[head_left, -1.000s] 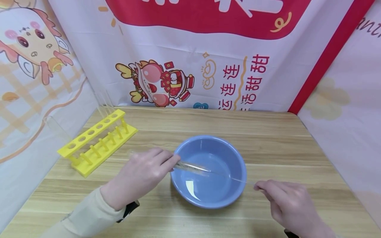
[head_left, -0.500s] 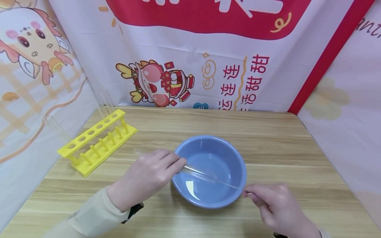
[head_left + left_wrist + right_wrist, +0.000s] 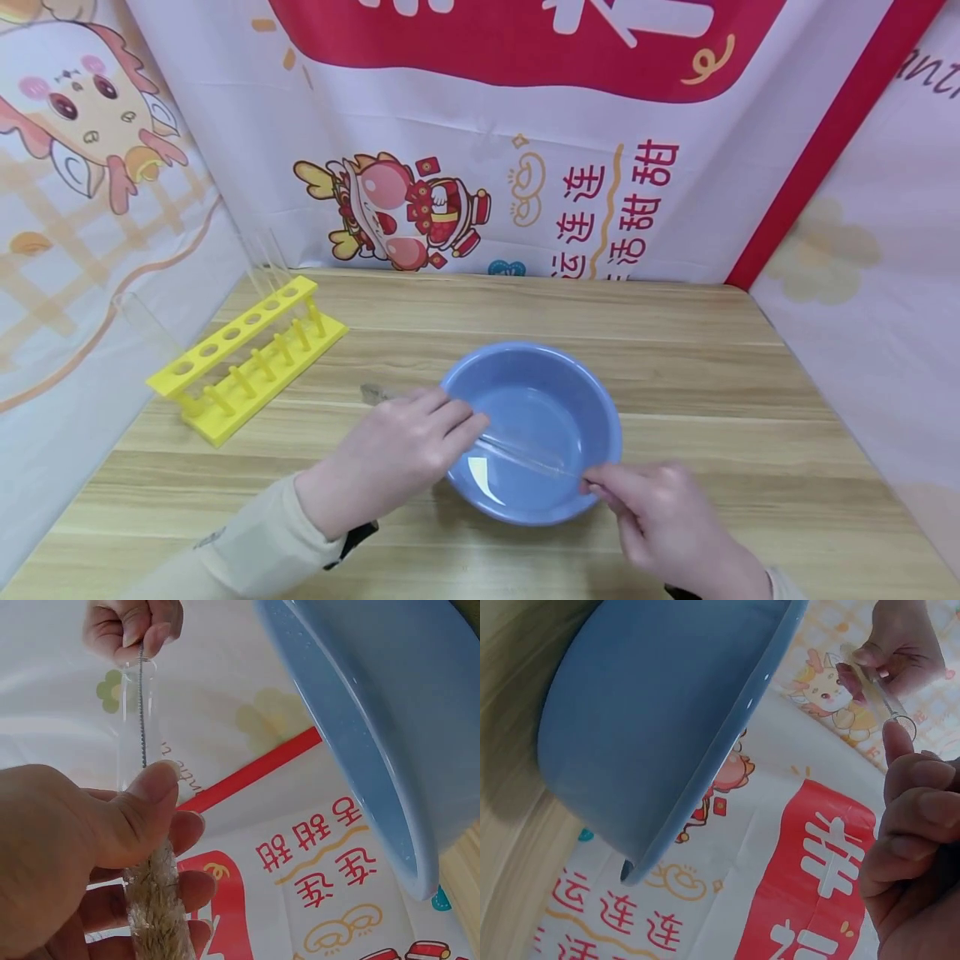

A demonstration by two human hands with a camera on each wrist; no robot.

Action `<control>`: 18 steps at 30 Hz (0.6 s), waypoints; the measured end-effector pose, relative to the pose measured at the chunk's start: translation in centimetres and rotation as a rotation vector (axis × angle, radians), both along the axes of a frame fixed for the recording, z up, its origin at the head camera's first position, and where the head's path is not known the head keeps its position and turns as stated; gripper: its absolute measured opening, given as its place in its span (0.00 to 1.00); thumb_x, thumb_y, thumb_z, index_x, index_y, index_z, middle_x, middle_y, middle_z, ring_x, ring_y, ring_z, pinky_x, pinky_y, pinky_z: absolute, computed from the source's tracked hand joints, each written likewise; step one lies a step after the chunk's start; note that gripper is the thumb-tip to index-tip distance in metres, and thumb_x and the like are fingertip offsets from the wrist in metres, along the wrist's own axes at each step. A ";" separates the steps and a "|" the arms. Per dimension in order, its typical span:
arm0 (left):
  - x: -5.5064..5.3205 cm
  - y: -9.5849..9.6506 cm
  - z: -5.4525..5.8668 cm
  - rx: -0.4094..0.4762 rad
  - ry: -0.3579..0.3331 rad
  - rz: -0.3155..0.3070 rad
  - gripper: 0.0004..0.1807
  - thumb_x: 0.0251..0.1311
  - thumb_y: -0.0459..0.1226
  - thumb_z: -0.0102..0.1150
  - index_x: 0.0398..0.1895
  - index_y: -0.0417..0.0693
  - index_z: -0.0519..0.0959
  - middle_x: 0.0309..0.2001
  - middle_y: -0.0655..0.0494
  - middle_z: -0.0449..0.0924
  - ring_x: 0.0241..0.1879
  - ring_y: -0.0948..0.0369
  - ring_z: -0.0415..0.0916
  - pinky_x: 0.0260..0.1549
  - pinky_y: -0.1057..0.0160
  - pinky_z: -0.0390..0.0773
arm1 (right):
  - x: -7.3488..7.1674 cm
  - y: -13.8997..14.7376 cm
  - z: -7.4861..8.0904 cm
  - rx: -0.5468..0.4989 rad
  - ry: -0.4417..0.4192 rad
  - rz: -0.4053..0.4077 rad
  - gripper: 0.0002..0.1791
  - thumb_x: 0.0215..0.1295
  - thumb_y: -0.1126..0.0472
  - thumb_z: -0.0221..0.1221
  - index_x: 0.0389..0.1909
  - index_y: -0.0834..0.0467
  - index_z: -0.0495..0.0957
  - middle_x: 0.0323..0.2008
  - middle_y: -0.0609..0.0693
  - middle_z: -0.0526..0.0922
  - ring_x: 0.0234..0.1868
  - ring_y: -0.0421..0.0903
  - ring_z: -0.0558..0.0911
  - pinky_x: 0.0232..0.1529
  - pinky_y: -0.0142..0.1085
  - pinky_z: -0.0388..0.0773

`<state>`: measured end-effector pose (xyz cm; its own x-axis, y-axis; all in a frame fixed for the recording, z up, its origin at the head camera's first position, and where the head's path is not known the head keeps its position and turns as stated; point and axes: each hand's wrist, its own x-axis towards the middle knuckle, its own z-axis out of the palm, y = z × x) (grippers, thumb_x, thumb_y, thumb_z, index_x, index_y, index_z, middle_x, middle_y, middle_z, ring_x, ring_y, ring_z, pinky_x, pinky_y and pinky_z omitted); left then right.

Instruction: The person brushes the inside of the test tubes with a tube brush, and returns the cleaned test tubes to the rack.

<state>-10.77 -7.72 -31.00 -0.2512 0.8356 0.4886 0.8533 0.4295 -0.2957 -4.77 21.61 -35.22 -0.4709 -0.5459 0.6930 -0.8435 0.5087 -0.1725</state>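
Note:
My left hand [image 3: 401, 462] grips a clear glass test tube [image 3: 525, 457] above the blue basin [image 3: 536, 371]. Inside the tube is a test tube brush; its tan bristles [image 3: 159, 915] fill the part under the left fingers, in the left wrist view. The brush's twisted wire [image 3: 142, 712] runs out through the tube's mouth. My right hand [image 3: 667, 512] pinches the wire's end, close to the mouth and over the basin's right rim. A wire loop [image 3: 904, 726] shows at the right fingers in the right wrist view. Greyish bristles [image 3: 375, 394] show at the tube's far end.
A yellow test tube rack [image 3: 258, 367] stands at the left of the wooden table [image 3: 697, 358]. Clear test tubes [image 3: 148, 327] stand in it, one at the near end and others at the far end. Printed cloths [image 3: 465, 117] hang around the back and sides.
My right hand has moved left toward the tube, and less wire shows outside it. The left hand has shifted right and slightly nearer. Bristles now show at the tube's far end.

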 end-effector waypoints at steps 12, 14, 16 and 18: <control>-0.3 -0.2 -0.4 0.003 -0.215 0.037 0.19 0.53 0.39 0.75 0.48 0.43 0.84 0.39 0.52 0.85 0.33 0.61 0.84 0.26 0.70 0.82 | -1.1 -0.8 1.1 0.150 0.543 -0.176 0.15 0.70 0.71 0.45 0.31 0.66 0.81 0.20 0.49 0.76 0.13 0.40 0.65 0.09 0.26 0.60; -0.3 -0.2 -0.4 0.001 -0.240 0.046 0.20 0.53 0.39 0.75 0.49 0.43 0.84 0.39 0.52 0.85 0.32 0.61 0.83 0.25 0.70 0.82 | -1.2 -0.8 1.3 0.186 0.627 -0.190 0.14 0.73 0.70 0.47 0.33 0.68 0.81 0.20 0.51 0.76 0.13 0.43 0.67 0.10 0.28 0.62; -0.3 -0.3 -0.3 -0.010 -0.267 0.054 0.20 0.53 0.39 0.75 0.50 0.44 0.84 0.38 0.53 0.85 0.32 0.62 0.83 0.25 0.70 0.82 | -1.2 -0.6 1.3 0.219 0.685 -0.217 0.13 0.74 0.70 0.48 0.34 0.69 0.81 0.20 0.53 0.76 0.14 0.45 0.70 0.10 0.30 0.63; -0.2 -0.3 -0.2 -0.026 -0.295 0.065 0.20 0.54 0.39 0.74 0.50 0.45 0.84 0.38 0.53 0.85 0.31 0.62 0.82 0.26 0.71 0.82 | -1.3 -0.5 1.1 0.249 0.715 -0.245 0.13 0.74 0.70 0.48 0.35 0.69 0.81 0.21 0.54 0.76 0.13 0.45 0.69 0.10 0.30 0.60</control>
<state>-10.99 -7.99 -31.21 -0.4325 0.8243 0.3653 0.8749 0.4816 -0.0510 -6.03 21.14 -34.12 -0.0848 -0.6628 0.7440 -0.5661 0.6465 0.5115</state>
